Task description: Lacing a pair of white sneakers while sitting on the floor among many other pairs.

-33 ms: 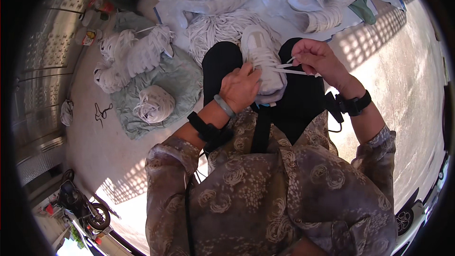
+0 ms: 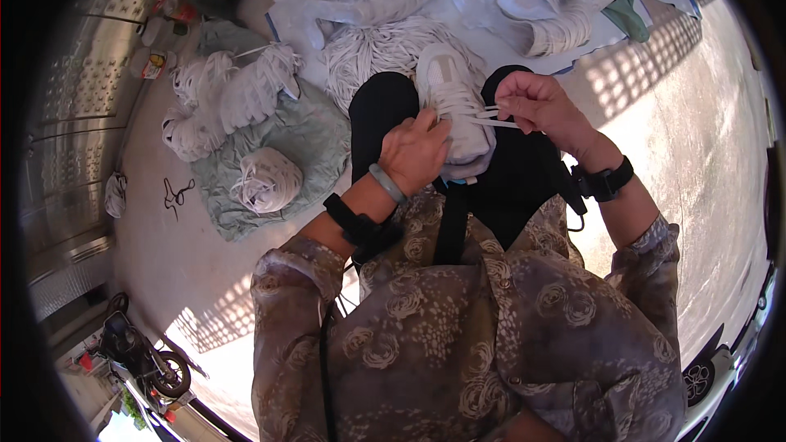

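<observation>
A white sneaker [image 2: 468, 141] rests on my lap between my black-covered knees, its toe pointing away from me. White shoelaces [image 2: 458, 100] cross its front. My left hand [image 2: 415, 149] lies against the shoe's left side, fingers bent over its edge by the lacing; the fingertips are partly hidden. To the right of the shoe, my right hand [image 2: 539, 106] pinches white lace ends, which stretch across from the shoe.
Beyond my knees lies a pile of loose white laces [image 2: 385, 57] on a pale sheet, with rows of white shoe parts [image 2: 565, 33]. At left, a green cloth [image 2: 319, 135] bears more white shoe parts [image 2: 270, 180]. A motorcycle [image 2: 135, 348] stands at lower left.
My right hand has shifted a little left, nearer the shoe, with the laces still pinched. My left hand and the shoe stay in place.
</observation>
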The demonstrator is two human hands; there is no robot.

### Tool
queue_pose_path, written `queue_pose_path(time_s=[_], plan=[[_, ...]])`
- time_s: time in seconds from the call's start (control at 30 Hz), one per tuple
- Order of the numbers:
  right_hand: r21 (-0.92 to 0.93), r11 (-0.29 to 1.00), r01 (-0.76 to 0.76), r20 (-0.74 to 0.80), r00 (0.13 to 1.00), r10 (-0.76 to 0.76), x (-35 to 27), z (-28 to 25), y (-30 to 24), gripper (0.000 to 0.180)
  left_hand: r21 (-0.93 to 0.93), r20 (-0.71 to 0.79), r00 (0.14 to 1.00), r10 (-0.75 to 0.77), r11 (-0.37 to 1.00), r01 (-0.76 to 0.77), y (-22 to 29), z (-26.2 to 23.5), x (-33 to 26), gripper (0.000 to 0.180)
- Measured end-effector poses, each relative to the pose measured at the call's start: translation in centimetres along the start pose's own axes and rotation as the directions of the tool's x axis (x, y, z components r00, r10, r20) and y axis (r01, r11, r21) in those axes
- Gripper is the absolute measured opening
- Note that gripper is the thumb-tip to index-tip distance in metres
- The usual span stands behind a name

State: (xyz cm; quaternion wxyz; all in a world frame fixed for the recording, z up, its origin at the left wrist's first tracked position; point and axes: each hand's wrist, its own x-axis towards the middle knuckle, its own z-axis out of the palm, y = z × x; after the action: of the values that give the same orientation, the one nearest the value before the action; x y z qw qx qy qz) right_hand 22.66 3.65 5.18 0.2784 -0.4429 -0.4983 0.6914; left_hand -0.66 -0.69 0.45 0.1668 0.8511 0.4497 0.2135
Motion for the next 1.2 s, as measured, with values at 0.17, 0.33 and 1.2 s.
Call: queue_pose_path(time_s=[0.17,0.33,1.2], plan=[[-0.152,0.984,0.09,0.026,0.996,-0.088,2.3,2.3,3.2,0.006,0.1,0.026,0.999,0.033,0.994,-0.036,-0.2,0.1,0.2,0.019],[-0.715,0.614,0.335,0.054,0.901,-0.43,2.7,3.4,4.5,0.006,0.254,0.025,0.999,0.048,0.966,-0.053,-0.1,0.8,0.4,0.015],[-0.975,0.179,0.13,0.086,0.968,-0.234,3.2,5.2,3.8,0.011,0.011,-0.06,0.992,-0.113,0.993,0.114,-0.8,1.7,0.6,0.013]])
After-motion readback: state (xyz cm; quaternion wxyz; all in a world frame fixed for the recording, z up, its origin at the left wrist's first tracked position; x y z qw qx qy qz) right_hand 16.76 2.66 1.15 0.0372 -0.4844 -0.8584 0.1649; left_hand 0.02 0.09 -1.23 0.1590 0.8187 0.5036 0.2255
